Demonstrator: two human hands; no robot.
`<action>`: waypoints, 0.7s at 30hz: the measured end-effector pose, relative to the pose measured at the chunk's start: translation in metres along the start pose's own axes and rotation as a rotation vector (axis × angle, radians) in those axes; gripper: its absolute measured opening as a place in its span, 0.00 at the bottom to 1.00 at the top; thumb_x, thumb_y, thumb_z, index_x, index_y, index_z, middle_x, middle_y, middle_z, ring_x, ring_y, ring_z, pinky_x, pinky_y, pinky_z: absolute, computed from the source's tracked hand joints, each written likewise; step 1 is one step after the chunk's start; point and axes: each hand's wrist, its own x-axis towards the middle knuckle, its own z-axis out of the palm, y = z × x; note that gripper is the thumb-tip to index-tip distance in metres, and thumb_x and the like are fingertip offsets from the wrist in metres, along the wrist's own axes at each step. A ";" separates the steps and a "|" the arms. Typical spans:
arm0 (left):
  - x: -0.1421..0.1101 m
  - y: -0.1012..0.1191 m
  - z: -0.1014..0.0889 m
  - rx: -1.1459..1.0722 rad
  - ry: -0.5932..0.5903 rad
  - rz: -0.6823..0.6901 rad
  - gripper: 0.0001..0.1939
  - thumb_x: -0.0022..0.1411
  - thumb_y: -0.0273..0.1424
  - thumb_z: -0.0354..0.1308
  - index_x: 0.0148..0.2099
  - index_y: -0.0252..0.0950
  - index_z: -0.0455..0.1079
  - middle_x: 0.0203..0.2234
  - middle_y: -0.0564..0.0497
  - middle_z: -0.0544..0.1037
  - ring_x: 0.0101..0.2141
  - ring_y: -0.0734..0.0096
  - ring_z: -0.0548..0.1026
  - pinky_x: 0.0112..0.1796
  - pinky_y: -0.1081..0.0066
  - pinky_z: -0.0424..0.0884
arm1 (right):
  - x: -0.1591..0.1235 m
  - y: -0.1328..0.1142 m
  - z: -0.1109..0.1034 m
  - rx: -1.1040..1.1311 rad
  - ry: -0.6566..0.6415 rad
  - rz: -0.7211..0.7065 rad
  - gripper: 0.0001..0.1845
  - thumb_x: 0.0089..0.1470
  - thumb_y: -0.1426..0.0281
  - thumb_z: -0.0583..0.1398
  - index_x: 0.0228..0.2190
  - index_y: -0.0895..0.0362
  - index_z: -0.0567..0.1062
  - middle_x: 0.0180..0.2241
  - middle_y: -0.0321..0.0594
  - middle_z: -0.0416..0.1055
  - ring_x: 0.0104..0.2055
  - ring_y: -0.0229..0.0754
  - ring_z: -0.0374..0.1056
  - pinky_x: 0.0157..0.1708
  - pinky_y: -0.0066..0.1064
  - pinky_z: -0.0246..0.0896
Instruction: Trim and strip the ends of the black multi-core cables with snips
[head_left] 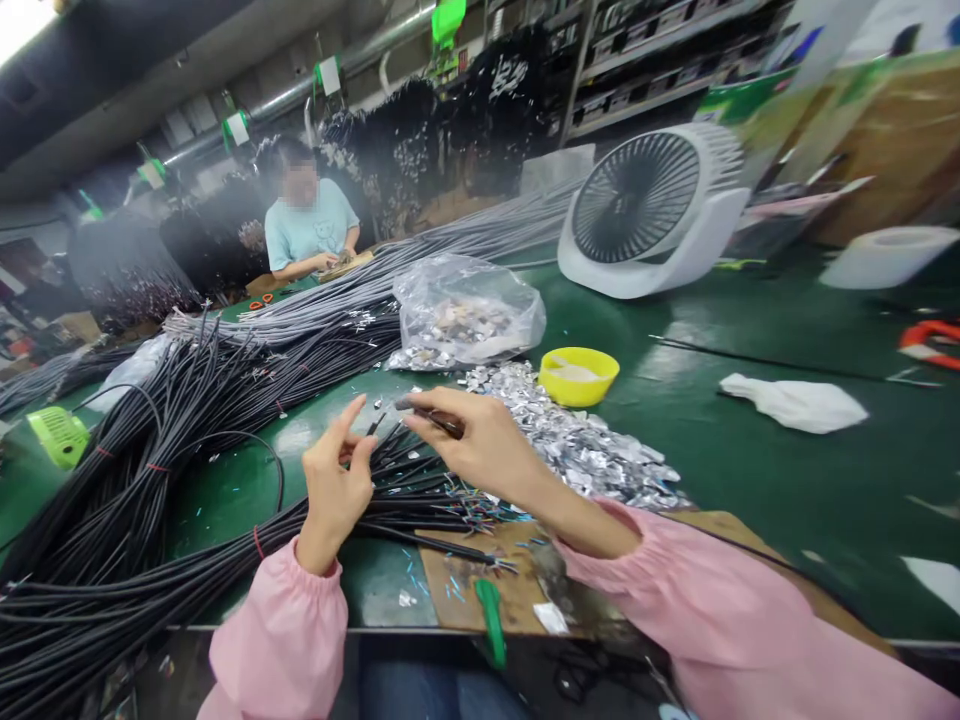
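Observation:
My left hand (pixel 337 485) is raised over the table, thumb and forefinger curled around the short end of a black cable (pixel 376 424); the rest of that cable is hidden. Close by on the right, my right hand (pixel 480 435) has its fingers closed around a dark, slim thing, mostly hidden in the palm. Its fingertips point at the cable end. Beneath both hands runs a bundle of black cables (pixel 300 530), with stripped ends showing coloured wires (pixel 480 510). A heap of silvery foil scraps (pixel 600 450) spreads beside my right forearm.
Behind the foil stand a clear plastic bag (pixel 469 315) of scraps, a yellow bowl (pixel 579 378) and a white fan (pixel 652 215). More black cables (pixel 150 470) cover the left. A green-handled tool (pixel 491 620) lies at the front edge. Across the table sits another person (pixel 311 220).

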 end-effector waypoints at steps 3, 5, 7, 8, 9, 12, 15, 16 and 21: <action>-0.006 0.001 0.000 0.056 -0.050 0.080 0.17 0.60 0.27 0.51 0.51 0.39 0.69 0.26 0.52 0.74 0.24 0.76 0.70 0.27 0.77 0.66 | -0.002 -0.004 -0.001 0.024 -0.034 -0.063 0.13 0.53 0.71 0.53 0.36 0.59 0.77 0.26 0.40 0.71 0.26 0.38 0.65 0.26 0.28 0.61; -0.008 0.001 0.001 0.088 -0.033 0.105 0.13 0.61 0.27 0.51 0.45 0.37 0.73 0.25 0.51 0.74 0.25 0.75 0.70 0.28 0.75 0.66 | -0.003 -0.005 -0.002 0.039 -0.082 -0.079 0.14 0.54 0.71 0.53 0.37 0.60 0.77 0.26 0.40 0.71 0.25 0.37 0.64 0.27 0.28 0.61; -0.009 0.000 0.003 0.094 -0.007 0.100 0.10 0.61 0.27 0.51 0.39 0.36 0.74 0.24 0.51 0.73 0.24 0.74 0.69 0.28 0.75 0.65 | -0.005 -0.005 -0.002 0.054 -0.115 -0.056 0.14 0.55 0.71 0.53 0.36 0.61 0.77 0.26 0.41 0.71 0.26 0.37 0.65 0.28 0.28 0.62; -0.010 0.000 0.004 0.087 0.001 0.094 0.10 0.61 0.27 0.51 0.37 0.35 0.74 0.24 0.51 0.73 0.24 0.74 0.70 0.28 0.75 0.65 | -0.005 -0.005 -0.003 0.059 -0.117 -0.037 0.14 0.55 0.70 0.53 0.36 0.61 0.77 0.27 0.41 0.71 0.27 0.37 0.65 0.28 0.29 0.62; -0.010 0.001 0.005 0.077 0.005 0.087 0.10 0.61 0.28 0.51 0.36 0.35 0.74 0.24 0.51 0.73 0.25 0.74 0.70 0.28 0.75 0.65 | -0.006 -0.005 -0.003 0.060 -0.113 -0.020 0.14 0.55 0.70 0.53 0.36 0.60 0.77 0.27 0.41 0.72 0.27 0.38 0.66 0.29 0.29 0.63; -0.011 0.002 0.006 0.041 0.003 0.056 0.10 0.62 0.28 0.50 0.35 0.35 0.74 0.24 0.51 0.73 0.26 0.74 0.71 0.29 0.75 0.65 | -0.008 -0.007 -0.004 0.071 -0.108 -0.007 0.12 0.55 0.70 0.54 0.34 0.58 0.78 0.27 0.40 0.72 0.27 0.38 0.66 0.28 0.28 0.63; -0.012 0.003 0.006 -0.002 -0.027 0.008 0.12 0.62 0.27 0.50 0.33 0.36 0.74 0.23 0.52 0.73 0.25 0.75 0.70 0.29 0.75 0.65 | -0.011 -0.011 -0.004 0.073 -0.109 -0.057 0.11 0.54 0.72 0.54 0.33 0.57 0.78 0.26 0.39 0.72 0.27 0.37 0.66 0.27 0.27 0.63; -0.012 0.003 0.007 -0.018 -0.034 -0.008 0.12 0.62 0.27 0.50 0.32 0.35 0.74 0.22 0.52 0.73 0.24 0.75 0.69 0.28 0.75 0.65 | -0.012 -0.012 -0.003 0.063 -0.104 -0.078 0.11 0.54 0.73 0.54 0.32 0.57 0.78 0.26 0.39 0.72 0.26 0.37 0.66 0.26 0.27 0.63; -0.013 0.004 0.010 -0.204 0.050 -0.127 0.07 0.58 0.30 0.55 0.32 0.35 0.74 0.22 0.53 0.71 0.23 0.77 0.69 0.24 0.77 0.64 | -0.017 -0.011 -0.002 -0.086 -0.042 -0.014 0.14 0.55 0.64 0.56 0.39 0.58 0.75 0.24 0.38 0.72 0.23 0.38 0.66 0.24 0.29 0.63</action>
